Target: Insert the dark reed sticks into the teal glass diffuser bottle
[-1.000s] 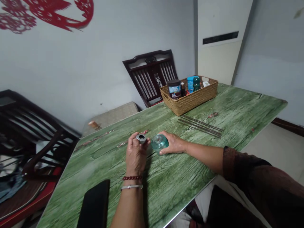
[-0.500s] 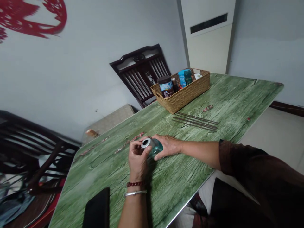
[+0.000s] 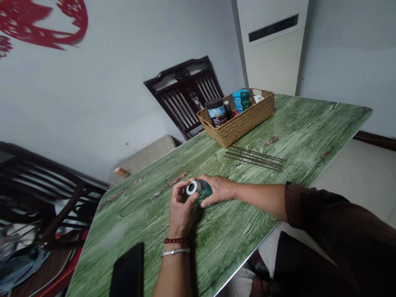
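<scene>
A small teal glass bottle (image 3: 204,189) stands on the green wood-grain table (image 3: 235,231). My right hand (image 3: 220,189) wraps round its far side and steadies it. My left hand (image 3: 180,206), with a bead bracelet and a silver bangle at the wrist, pinches a silver ring-shaped cap (image 3: 192,187) that sits on the bottle's neck. Most of the bottle is hidden by the two hands.
Several thin dark reed sticks (image 3: 253,157) lie on the table beyond my hands. A woven basket (image 3: 244,121) with jars and bottles stands at the far edge. A black flat object (image 3: 126,272) lies at the near left. Dark wooden chairs (image 3: 185,95) stand behind and left.
My left hand has brought the silver cap from beside the bottle onto its neck. The right hand has stayed on the bottle. The camera has shifted to the right.
</scene>
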Demonstrator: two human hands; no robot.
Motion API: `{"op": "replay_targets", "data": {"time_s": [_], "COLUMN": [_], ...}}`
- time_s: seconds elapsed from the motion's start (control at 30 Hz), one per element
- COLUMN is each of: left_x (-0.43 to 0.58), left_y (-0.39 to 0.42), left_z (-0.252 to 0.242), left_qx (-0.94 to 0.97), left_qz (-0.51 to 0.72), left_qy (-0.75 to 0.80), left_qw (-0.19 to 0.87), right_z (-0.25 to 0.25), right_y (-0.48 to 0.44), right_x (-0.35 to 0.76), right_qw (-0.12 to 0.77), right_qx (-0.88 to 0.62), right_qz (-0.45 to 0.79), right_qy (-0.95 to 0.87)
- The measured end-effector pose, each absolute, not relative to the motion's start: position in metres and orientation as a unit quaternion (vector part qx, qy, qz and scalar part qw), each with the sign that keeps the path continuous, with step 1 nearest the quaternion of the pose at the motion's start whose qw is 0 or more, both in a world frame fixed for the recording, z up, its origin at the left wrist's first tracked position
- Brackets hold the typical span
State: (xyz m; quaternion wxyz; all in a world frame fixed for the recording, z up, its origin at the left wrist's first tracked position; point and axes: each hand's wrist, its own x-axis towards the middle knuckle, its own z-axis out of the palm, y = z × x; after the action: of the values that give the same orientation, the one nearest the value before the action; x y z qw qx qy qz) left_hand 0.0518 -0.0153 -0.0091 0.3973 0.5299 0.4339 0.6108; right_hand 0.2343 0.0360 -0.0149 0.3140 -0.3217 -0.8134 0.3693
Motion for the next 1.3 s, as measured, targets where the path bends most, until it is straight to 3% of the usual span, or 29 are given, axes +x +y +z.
{"op": "replay_targets", "data": {"time_s": [0.1,0.33,0.53,1.13,1.3], "left_x": [0.049,0.056,0.058,0.043,0.042], "left_y": [-0.016,-0.016,-0.013,-0.019,-0.014], "left_z": [-0.008,0.004,0.003,-0.009,-0.004], "left_qx": [0.537,0.578,0.565,0.531,0.577], "left_qz": [0.585,0.558,0.572,0.552,0.557], "left_qy": [0.446,0.508,0.518,0.420,0.459], "left_qw": [0.412,0.311,0.292,0.488,0.381], "right_z": [-0.016,-0.021,-0.024,-0.020,-0.023], "right_y": [0.036,0.037,0.037,0.035,0.036], "right_x": [0.234,0.230,0.228,0.230,0.229], "right_qw": [0.314,0.304,0.310,0.290,0.324], "right_qx": [-0.328,-0.324,-0.328,-0.352,-0.322], "right_qz": [0.367,0.356,0.344,0.347,0.354], "right_qy": [-0.812,-0.822,-0.823,-0.820,-0.816]}}
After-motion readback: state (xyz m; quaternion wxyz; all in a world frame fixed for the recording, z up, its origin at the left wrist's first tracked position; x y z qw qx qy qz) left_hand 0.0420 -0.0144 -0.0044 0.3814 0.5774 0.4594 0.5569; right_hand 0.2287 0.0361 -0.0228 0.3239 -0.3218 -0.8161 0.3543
